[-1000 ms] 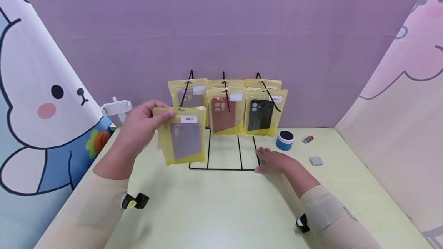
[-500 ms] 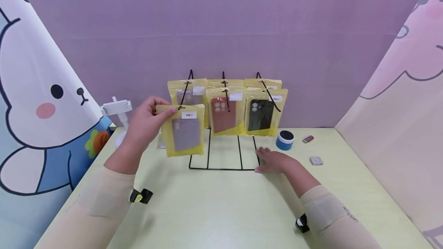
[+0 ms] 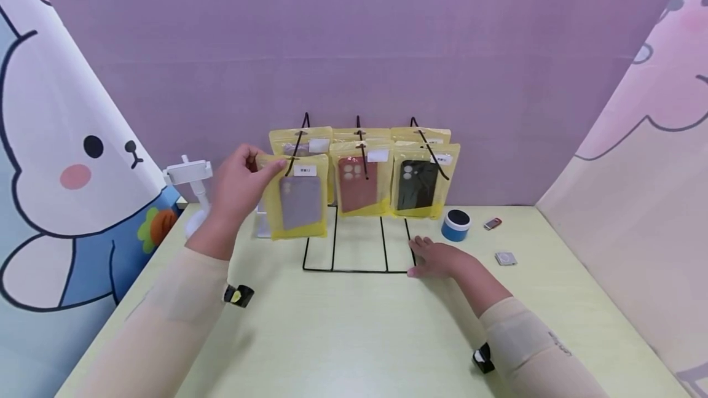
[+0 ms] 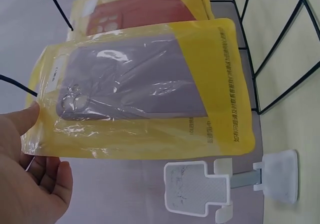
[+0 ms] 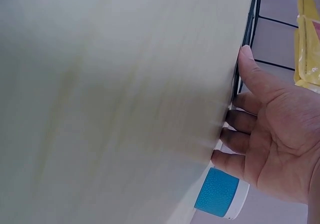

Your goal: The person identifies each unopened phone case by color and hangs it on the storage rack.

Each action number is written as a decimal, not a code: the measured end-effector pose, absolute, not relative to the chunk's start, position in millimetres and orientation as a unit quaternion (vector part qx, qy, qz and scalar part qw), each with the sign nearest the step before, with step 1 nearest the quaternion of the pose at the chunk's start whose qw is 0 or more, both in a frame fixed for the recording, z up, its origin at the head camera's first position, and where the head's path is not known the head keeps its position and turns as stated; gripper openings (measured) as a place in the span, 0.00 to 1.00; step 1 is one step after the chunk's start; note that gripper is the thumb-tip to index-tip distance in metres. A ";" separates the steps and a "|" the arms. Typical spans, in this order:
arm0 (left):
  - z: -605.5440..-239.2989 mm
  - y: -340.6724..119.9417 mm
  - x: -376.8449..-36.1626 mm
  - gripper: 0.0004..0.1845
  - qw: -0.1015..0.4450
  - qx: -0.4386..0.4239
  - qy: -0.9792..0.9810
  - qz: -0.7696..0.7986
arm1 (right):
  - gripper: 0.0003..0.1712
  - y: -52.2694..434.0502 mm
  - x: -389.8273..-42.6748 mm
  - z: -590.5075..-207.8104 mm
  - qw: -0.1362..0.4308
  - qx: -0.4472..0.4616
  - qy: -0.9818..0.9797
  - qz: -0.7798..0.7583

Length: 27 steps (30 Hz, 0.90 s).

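My left hand (image 3: 236, 183) pinches the upper left edge of a yellow zip bag (image 3: 271, 201) with a lavender phone case (image 3: 301, 204) inside. At the bag's top, the left hook (image 3: 297, 143) of a black wire rack (image 3: 359, 271) meets the hanging hole, its tip showing in front. The left wrist view has the case (image 4: 130, 79) behind clear film. My right hand (image 3: 437, 258) rests with extended fingers on the rack base's front right corner. Bags with a red case (image 3: 356, 186) and a black case (image 3: 416, 186) hang on the other hooks, more bags behind them.
Right of the rack stand a blue and white round jar (image 3: 456, 226), a small red and silver item (image 3: 492, 223) and a small grey square item (image 3: 506, 258). A white phone stand (image 3: 189, 174) is at the back left. A purple cloth (image 3: 354, 48) hangs behind.
My left hand has raised the lavender-case bag and moved it slightly right and back, along the left hook. My right hand has stayed on the rack base.
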<state>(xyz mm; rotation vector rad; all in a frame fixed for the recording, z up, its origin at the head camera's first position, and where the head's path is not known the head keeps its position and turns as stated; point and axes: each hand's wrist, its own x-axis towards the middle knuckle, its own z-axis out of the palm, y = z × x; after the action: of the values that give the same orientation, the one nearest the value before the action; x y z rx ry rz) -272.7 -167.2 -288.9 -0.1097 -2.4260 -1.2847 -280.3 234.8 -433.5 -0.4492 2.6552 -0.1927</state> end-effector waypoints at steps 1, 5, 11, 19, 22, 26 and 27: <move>-289.0 -166.2 -275.7 0.30 0.197 -0.038 -0.864 -0.462 | 0.50 234.9 -280.0 -433.6 0.218 -0.165 0.959 -0.071; -289.3 -163.2 -285.4 0.27 0.203 -0.036 -0.855 -0.477 | 0.50 233.6 -278.6 -434.1 0.217 -0.171 0.958 -0.078; -291.6 -165.7 -292.2 0.27 0.206 -0.029 -0.841 -0.500 | 0.50 228.2 -278.7 -434.0 0.215 -0.180 0.957 -0.069; -299.2 -172.0 -285.1 0.30 0.248 -0.048 -0.813 -0.525 | 0.50 225.7 -282.8 -428.4 0.224 -0.180 0.956 -0.065; -304.3 -174.5 -275.1 0.31 0.267 -0.061 -0.799 -0.536 | 0.50 226.9 -284.5 -427.1 0.228 -0.174 0.955 -0.071; -309.9 -179.5 -258.4 0.29 0.285 -0.084 -0.798 -0.524 | 0.51 229.1 -285.1 -427.0 0.229 -0.162 0.956 -0.081; -311.3 -180.9 -254.6 0.28 0.285 -0.088 -0.800 -0.520 | 0.51 229.6 -285.0 -426.5 0.228 -0.158 0.957 -0.086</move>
<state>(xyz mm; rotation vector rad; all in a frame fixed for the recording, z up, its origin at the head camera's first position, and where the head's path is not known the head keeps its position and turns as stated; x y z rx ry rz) -254.6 -180.9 -311.3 -0.2363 -2.1391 -1.3914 -285.0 229.6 -426.5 -0.4358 2.6348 -0.2358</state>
